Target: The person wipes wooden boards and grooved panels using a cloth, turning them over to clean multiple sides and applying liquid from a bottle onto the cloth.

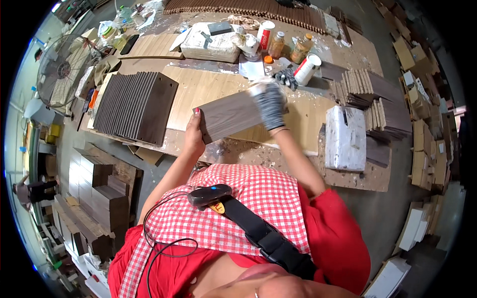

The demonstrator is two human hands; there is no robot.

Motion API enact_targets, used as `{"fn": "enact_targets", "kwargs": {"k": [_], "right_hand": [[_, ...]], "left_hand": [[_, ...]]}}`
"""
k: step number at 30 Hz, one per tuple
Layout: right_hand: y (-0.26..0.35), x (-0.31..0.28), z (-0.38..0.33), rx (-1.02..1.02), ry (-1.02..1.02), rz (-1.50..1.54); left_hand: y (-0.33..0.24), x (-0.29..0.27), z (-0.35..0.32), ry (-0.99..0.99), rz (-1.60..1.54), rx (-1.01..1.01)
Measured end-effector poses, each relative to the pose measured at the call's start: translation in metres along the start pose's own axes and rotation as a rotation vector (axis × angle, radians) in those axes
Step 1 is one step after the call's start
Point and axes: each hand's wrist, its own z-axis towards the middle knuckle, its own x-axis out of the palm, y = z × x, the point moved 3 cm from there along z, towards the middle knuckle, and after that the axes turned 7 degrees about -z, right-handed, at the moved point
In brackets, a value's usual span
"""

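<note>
A dark brown wood-grain board (231,116) is held tilted above the table in front of me. My bare left hand (196,130) grips its left end, thumb over the top face. My right hand (271,107), in a grey knitted glove, is at the board's far right end, closed on a white wad that looks like a cloth (257,90). The glove is slightly blurred and its fingertips are partly hidden. Left of the board, a row of similar dark boards (131,107) stands on edge, the nearest showing small holes.
Pale wood panels (303,121) cover part of the worktable. Toward the back are a wrapped white block (211,47), glass bottles (300,48), red-and-white cans (307,69) and a spare grey glove (285,78). At right are a white block (345,139) and stacked boards (385,111). A fan (64,70) stands left.
</note>
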Motion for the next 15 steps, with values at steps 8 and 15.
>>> {"fn": "enact_targets", "kwargs": {"k": [8,15], "right_hand": [[0.101,0.042,-0.067,-0.49,0.355,-0.198],[0.015,0.045,-0.05,-0.038,0.443,-0.627]], "left_hand": [[-0.007,-0.009,0.004,0.106,-0.189,-0.094],[0.0,-0.034,0.006,0.049,-0.171,-0.153]]}}
